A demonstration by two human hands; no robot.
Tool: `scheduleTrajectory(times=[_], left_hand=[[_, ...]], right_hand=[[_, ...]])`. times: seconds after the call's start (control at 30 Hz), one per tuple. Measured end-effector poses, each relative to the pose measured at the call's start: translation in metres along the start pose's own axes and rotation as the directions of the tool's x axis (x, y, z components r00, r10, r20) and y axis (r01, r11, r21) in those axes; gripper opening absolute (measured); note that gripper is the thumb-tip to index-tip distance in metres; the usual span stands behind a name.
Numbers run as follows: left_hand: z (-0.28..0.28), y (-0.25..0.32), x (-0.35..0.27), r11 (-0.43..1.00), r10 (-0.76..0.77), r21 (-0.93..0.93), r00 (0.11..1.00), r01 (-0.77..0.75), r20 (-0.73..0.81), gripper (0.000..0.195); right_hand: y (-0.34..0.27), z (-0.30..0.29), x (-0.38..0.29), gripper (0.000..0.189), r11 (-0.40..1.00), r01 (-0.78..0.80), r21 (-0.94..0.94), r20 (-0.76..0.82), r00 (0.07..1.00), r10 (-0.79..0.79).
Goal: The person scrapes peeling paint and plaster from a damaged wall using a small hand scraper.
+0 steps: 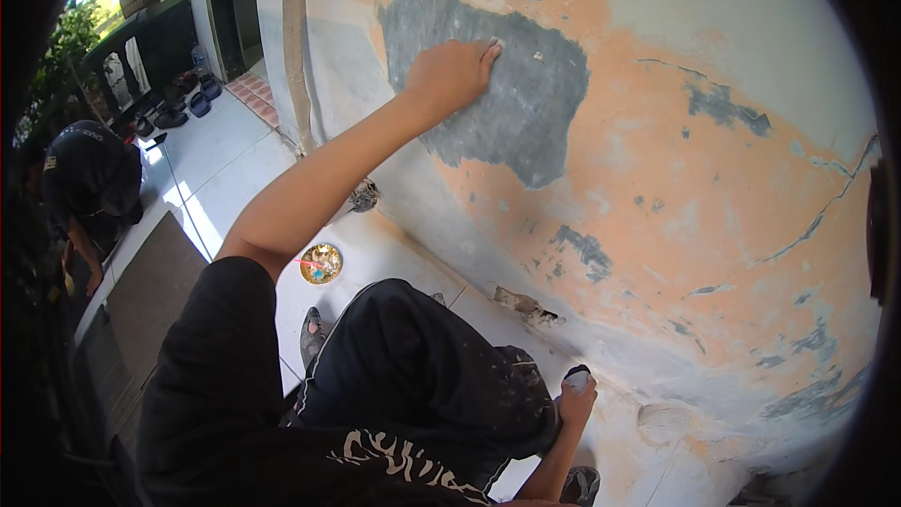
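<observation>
My left hand is raised to the wall, its fingers curled against a large dark grey patch in the peach and white painted plaster. A small pale spot shows at the fingertips; whether it is something held cannot be told. Low at the right, beside my knee, my right hand grips a small object, whitish with a dark edge, near the foot of the wall. Smaller grey patches and a long crack mark the wall around the large patch.
A round gold-coloured container with mixed contents and a red stick stands on the white tiled floor. Broken plaster lines the wall's foot. A crouching person in dark clothes is at the far left. Sandals lie near a doorway; a brown board lies left.
</observation>
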State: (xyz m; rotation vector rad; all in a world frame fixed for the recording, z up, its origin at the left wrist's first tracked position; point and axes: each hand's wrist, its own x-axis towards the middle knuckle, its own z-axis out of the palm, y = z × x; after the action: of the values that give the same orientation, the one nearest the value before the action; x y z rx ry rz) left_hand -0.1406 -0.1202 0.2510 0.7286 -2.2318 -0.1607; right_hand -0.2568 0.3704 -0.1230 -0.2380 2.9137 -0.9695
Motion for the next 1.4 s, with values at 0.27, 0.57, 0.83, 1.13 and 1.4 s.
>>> scheduleTrajectory(times=[0.27,0.57,0.83,1.13,1.4], left_hand=[[-0.040,-0.006,0.050,0.996,0.068,-0.033,0.958,-0.080,-0.277,0.048],[-0.007,-0.010,0.008,0.997,0.071,0.030,0.996,-0.070,-0.056,0.047],[-0.045,-0.007,0.049,0.997,0.081,0.006,0.971,-0.082,-0.224,0.049],[-0.007,-0.009,0.006,0.996,0.087,0.001,0.996,-0.087,-0.010,0.050],[-0.055,0.005,0.050,0.993,0.049,-0.092,0.975,-0.070,-0.216,0.049]], right_hand=[[0.003,0.005,-0.005,0.076,1.000,0.015,-0.006,0.021,1.000,-0.015],[0.007,0.006,0.003,0.080,1.000,0.002,-0.028,0.020,1.000,-0.002],[0.014,0.007,-0.004,0.086,0.999,-0.044,0.010,0.007,0.999,0.044],[-0.001,0.002,0.003,0.085,0.997,-0.064,-0.041,0.019,0.998,0.065],[0.006,0.002,-0.008,0.085,0.997,-0.072,-0.025,-0.012,0.997,0.072]])
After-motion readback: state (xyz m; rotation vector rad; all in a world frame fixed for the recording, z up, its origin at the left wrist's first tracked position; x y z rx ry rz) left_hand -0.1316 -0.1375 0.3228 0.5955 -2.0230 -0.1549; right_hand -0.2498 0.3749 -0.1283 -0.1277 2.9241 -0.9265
